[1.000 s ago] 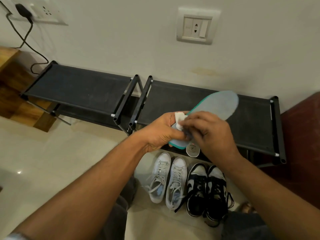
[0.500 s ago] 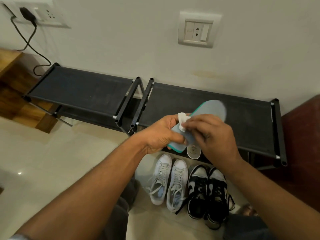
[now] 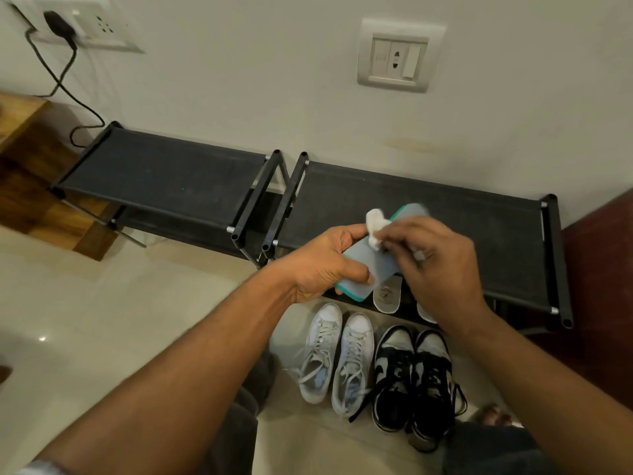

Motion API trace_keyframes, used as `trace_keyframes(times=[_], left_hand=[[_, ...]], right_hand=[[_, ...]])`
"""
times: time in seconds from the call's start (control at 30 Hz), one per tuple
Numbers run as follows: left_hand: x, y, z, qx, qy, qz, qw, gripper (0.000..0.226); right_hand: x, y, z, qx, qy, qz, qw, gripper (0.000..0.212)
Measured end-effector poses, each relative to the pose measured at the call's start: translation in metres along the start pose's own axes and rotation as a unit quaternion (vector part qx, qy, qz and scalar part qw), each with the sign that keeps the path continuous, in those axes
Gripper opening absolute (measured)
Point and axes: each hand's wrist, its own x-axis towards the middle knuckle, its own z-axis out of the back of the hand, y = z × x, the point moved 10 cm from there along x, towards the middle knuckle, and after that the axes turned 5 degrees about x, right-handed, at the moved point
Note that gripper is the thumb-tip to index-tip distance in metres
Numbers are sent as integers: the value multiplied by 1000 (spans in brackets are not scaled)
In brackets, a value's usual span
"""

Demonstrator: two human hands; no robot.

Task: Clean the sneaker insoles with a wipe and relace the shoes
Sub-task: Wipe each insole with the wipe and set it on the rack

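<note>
Insole [image 3: 361,257]: clamped at near end in left hand [image 3: 322,265] | wipe [image 3: 374,226]: pinched by right hand [image 3: 442,258], pressed against insole

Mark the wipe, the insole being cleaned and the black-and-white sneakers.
wipe [image 3: 374,217], head view, white wad's upper lobe.
teal-edged insole [image 3: 366,257], head view, grey top face, lower half.
black-and-white sneakers [image 3: 394,378], head view, black laces of one shoe.
</note>
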Motion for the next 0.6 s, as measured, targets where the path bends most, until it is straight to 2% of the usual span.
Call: trace_keyframes(times=[0.07,0.2,0.4,0.6], left_hand=[[1,2,0,4,-11,2,1000,63],[2,-3,-3,-12,4,-3,1000,77],[-1,0,-1,-21,17,-12,1000,73],[0,-3,-2,-12,-3,-21,1000,56]], right_hand=[[-2,3,-3,2,15,25,1000,19],[7,-34,20,-17,-60,-75,995,19],[-1,-14,17,0,-37,-13,999,20],[0,4,7,-2,-11,30,1000,23]])
